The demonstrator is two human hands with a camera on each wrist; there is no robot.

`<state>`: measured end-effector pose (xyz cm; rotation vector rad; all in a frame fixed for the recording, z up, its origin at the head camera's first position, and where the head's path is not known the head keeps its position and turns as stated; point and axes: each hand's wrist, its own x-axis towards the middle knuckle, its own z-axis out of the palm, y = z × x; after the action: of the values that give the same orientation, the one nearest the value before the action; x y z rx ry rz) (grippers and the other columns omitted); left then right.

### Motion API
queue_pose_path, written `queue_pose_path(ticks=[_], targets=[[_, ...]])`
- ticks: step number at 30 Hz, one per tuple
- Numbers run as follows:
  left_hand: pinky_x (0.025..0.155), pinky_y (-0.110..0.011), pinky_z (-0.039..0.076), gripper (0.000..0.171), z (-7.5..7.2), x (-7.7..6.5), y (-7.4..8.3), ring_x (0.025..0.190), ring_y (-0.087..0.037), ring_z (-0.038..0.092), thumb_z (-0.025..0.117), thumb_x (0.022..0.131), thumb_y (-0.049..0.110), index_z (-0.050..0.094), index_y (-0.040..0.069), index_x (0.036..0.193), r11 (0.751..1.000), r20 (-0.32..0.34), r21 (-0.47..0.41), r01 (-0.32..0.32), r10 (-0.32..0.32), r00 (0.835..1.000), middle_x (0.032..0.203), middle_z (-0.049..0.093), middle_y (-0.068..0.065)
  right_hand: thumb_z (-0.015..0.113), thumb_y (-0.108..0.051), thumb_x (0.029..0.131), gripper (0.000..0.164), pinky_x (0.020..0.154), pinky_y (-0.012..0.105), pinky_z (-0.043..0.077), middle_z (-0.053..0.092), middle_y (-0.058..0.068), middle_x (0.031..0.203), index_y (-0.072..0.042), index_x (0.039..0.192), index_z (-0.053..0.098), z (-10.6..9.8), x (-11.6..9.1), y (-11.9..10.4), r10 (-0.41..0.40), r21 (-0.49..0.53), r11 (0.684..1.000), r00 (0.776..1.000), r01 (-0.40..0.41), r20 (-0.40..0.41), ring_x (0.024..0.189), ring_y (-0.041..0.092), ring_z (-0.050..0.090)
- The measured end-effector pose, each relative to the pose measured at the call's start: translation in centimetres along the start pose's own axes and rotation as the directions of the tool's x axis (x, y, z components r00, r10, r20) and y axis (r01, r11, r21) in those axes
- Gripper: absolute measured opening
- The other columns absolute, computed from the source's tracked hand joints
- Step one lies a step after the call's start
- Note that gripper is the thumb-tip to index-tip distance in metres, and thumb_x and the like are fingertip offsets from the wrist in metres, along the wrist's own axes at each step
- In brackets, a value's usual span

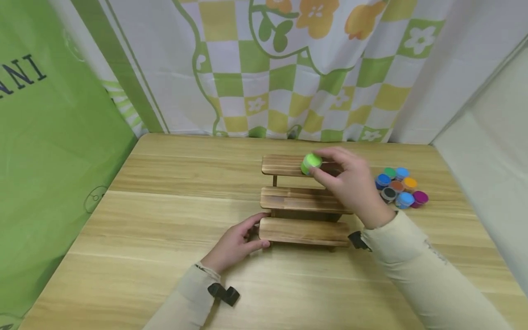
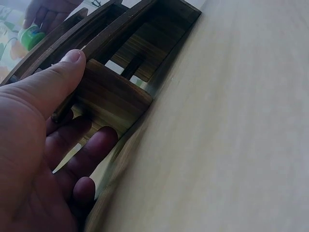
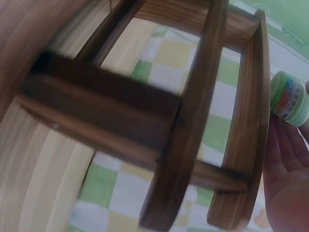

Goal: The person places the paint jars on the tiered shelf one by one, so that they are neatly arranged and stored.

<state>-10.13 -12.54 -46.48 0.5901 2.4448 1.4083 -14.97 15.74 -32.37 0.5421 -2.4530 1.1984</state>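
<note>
A three-tier wooden step stand is on the table. The left hand grips the left end of its lowest tier; in the left wrist view the thumb lies along the tier's edge and the fingers curl beneath. Between thumb and fingers, the right hand pinches a small bright green paint pot at the top tier. The right wrist view shows the pot's printed label just beside the tier's edge. Part of the stand's right side is hidden behind the right hand.
Several small paint pots, among them an orange one, a purple one and a black one, cluster on the wooden table right of the stand. A checked curtain hangs along the table's back edge.
</note>
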Motion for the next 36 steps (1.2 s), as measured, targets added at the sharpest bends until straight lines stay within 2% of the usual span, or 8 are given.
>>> queue_pose_path(ticks=[4, 7, 12, 28, 36], targets=[[0.078, -0.033, 0.051, 0.072, 0.0, 0.1, 0.0, 0.091, -0.014, 0.057, 0.074, 0.089, 0.042, 0.043, 0.027, 0.153, 1.000, 0.001, 0.006, -0.002, 0.002, 1.000, 0.117, 0.062, 0.001, 0.078, -0.006, 0.088, 0.029, 0.080, 0.034, 0.058, 0.070, 0.009, 0.114, -0.002, 0.116, 0.072, 0.7, 0.6, -0.5, -0.016, 0.017, 1.000, 1.000, 0.016, 0.004, 0.095, 0.024, 0.071], [0.072, -0.030, 0.051, 0.072, -0.1, 0.1, 0.0, 0.085, -0.014, 0.055, 0.074, 0.090, 0.041, 0.043, 0.026, 0.152, 1.000, 0.001, 0.011, -0.001, 0.001, 1.000, 0.108, 0.061, 0.003, 0.077, -0.006, 0.089, 0.030, 0.082, 0.034, 0.058, 0.069, 0.010, 0.115, -0.002, 0.117, 0.071, 1.2, 1.0, -0.9, -0.003, 0.045, 0.999, 1.000, 0.002, 0.020, 0.099, 0.024, 0.070], [0.068, -0.029, 0.050, 0.071, -0.1, 0.0, 0.1, 0.081, -0.014, 0.054, 0.075, 0.089, 0.039, 0.044, 0.026, 0.152, 1.000, 0.004, 0.008, 0.008, -0.008, 1.000, 0.103, 0.060, 0.004, 0.078, -0.007, 0.088, 0.034, 0.083, 0.035, 0.058, 0.068, 0.010, 0.117, -0.001, 0.120, 0.070, 2.2, 1.7, -1.2, 0.014, 0.065, 0.998, 0.999, -0.018, 0.052, 0.101, 0.024, 0.069], [0.071, -0.030, 0.051, 0.071, -0.1, 0.2, 0.1, 0.084, -0.014, 0.055, 0.076, 0.089, 0.038, 0.045, 0.025, 0.152, 1.000, 0.006, 0.005, 0.001, -0.001, 1.000, 0.104, 0.061, 0.004, 0.080, -0.012, 0.088, 0.035, 0.081, 0.035, 0.058, 0.070, 0.010, 0.116, -0.002, 0.120, 0.070, 4.5, 2.9, -2.0, -0.054, 0.043, 0.998, 0.995, 0.051, 0.085, 0.095, 0.023, 0.071], [0.072, -0.030, 0.050, 0.071, -0.1, 0.2, 0.1, 0.086, -0.014, 0.055, 0.076, 0.089, 0.039, 0.045, 0.025, 0.152, 1.000, 0.007, -0.004, 0.016, -0.016, 1.000, 0.110, 0.061, 0.002, 0.079, -0.015, 0.089, 0.036, 0.079, 0.034, 0.058, 0.070, 0.009, 0.114, -0.003, 0.122, 0.069, 5.3, 3.2, -2.3, -0.041, 0.038, 0.999, 0.993, 0.037, 0.113, 0.093, 0.021, 0.070]])
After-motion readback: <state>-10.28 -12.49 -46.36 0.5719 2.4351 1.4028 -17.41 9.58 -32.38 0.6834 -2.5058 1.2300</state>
